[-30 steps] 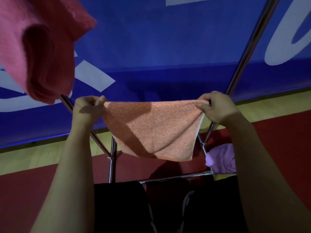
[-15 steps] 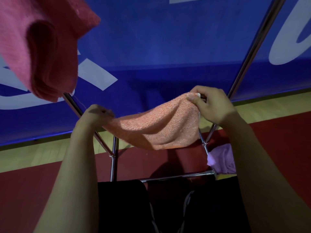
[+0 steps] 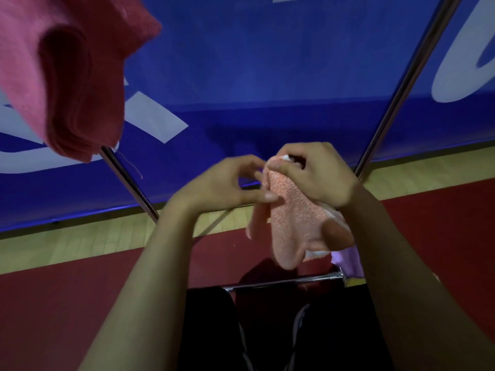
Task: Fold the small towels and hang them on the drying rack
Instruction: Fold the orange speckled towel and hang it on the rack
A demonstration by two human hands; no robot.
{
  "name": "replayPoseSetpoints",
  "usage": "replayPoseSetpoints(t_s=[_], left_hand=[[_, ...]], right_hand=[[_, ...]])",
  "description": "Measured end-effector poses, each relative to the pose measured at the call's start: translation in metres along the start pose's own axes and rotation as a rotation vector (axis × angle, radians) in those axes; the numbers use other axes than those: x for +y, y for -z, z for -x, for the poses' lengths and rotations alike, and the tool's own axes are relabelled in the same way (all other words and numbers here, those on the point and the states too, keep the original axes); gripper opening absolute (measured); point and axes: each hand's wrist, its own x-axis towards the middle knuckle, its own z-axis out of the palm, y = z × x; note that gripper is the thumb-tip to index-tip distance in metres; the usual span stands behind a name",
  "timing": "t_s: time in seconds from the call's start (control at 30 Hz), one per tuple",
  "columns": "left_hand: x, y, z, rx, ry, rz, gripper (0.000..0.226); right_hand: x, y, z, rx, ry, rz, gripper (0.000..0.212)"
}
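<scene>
An orange towel [image 3: 294, 226] hangs folded in half in front of me, between the poles of the drying rack [image 3: 401, 84]. My right hand [image 3: 318, 175] pinches its top corners together. My left hand [image 3: 222, 183] is right beside it, thumb and fingertips on the towel's left edge just below the top. A folded pink towel [image 3: 53, 76] hangs over the rack at the upper left.
A purple towel [image 3: 348, 261] shows below my right forearm, by the rack's lower crossbar [image 3: 281, 281]. The rack's left pole [image 3: 128, 178] slants down behind my left hand. A blue banner [image 3: 267, 76] stands behind; red and wooden floor lies below.
My left hand has carried its corner of the orange towel across to my right hand. The towel, held spread out before, now hangs folded in half from my right hand.
</scene>
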Motion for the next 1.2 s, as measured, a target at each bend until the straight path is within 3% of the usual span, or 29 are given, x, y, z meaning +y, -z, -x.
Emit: replayPoseSetpoints(t_s=[0.1,0.27,0.37,0.43,0.5,0.63,0.8,0.9,0.97,1.03,1.1,1.2], left_hand=[[0.009,-0.015,-0.016,0.020,-0.080,-0.038,0.016],[0.014,-0.020,-0.024,0.135,-0.160,0.010,0.011],[0.024,-0.016,-0.021,0.243,-0.186,0.108,0.013],[0.028,-0.010,-0.019,0.329,-0.218,0.128,0.020],[0.030,-0.004,-0.015,0.393,-0.208,0.167,0.023],[0.033,0.007,-0.007,0.595,-0.041,0.196,0.022],[0.027,0.024,0.009,0.738,0.163,0.536,0.022],[0.024,0.032,0.009,0.792,0.274,0.459,0.032],[0.022,0.038,0.015,0.747,0.318,0.502,0.046],[0.021,0.040,0.026,0.535,0.346,0.476,0.068],[0.018,0.036,0.033,0.298,0.478,0.247,0.081],[0.011,0.027,0.023,0.115,0.470,-0.032,0.066]], right_hand=[[-0.003,-0.001,0.000,-0.003,-0.015,-0.051,0.024],[0.007,0.003,0.000,-0.025,-0.100,-0.178,0.035],[0.018,0.007,0.001,-0.313,-0.360,-0.261,0.073],[0.023,0.003,0.004,-0.522,-0.394,-0.241,0.086],[0.029,-0.004,0.007,-0.610,-0.269,-0.104,0.079],[0.024,-0.005,0.008,-0.646,-0.218,0.075,0.026],[0.038,-0.009,0.007,-0.711,-0.255,0.269,0.034],[0.035,-0.009,0.008,-0.659,-0.240,0.206,0.021],[0.032,-0.010,0.007,-0.507,-0.210,0.142,0.004],[0.033,-0.012,0.004,-0.316,-0.160,0.120,0.010],[0.028,-0.010,0.001,-0.182,-0.102,0.071,0.011],[0.009,-0.006,-0.001,-0.109,-0.023,-0.066,0.009]])
